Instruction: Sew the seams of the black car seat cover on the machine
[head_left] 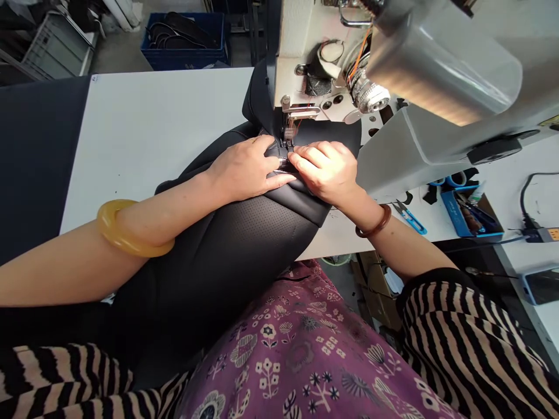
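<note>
A large black leather-like seat cover [257, 233] with a perforated panel drapes from the sewing machine [288, 64] down over my lap. My left hand [248, 169] grips a fold of it just left of the presser foot [287, 137], with the thumb stretched to the right. On the other side my right hand [325, 169] pinches the same cover, fingers bent, close in front of the foot. The seam lies between my fingertips, partly hidden by them. Orange thread runs on the machine head.
Blue thread snips [410, 218] and a blue box of small tools [471, 212] lie right on the white table [144, 128]. A phone [541, 286] is at the far right. Behind the table stands a blue crate [186, 58] with dark pieces.
</note>
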The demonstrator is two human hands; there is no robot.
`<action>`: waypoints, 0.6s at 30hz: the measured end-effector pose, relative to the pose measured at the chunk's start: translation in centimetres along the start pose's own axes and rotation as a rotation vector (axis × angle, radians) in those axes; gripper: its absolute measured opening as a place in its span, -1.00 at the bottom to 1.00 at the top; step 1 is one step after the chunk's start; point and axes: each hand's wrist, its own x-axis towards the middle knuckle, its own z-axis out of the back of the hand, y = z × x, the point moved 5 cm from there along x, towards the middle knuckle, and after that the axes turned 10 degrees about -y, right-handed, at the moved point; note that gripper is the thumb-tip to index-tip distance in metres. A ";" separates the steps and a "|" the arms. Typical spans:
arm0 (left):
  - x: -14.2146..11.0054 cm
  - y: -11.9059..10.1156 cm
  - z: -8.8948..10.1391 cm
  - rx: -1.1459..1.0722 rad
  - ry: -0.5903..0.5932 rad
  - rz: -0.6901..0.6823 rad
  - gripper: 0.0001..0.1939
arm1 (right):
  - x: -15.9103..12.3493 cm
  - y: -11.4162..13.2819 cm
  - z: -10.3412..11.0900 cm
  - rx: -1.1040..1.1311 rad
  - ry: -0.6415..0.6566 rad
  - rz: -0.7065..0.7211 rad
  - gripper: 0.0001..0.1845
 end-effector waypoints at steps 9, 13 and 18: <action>-0.1 0.3 0.8 0.010 0.068 -0.135 -0.44 | -1.1 -0.9 0.0 0.197 -0.040 -0.071 -0.66; 0.5 1.0 0.5 0.036 0.081 -0.116 -0.45 | -0.7 -1.0 -0.2 0.082 -0.063 0.015 -0.63; 1.2 1.9 0.2 -0.011 0.059 -0.075 -0.48 | -0.1 -1.9 -0.7 0.017 -0.106 0.002 -0.63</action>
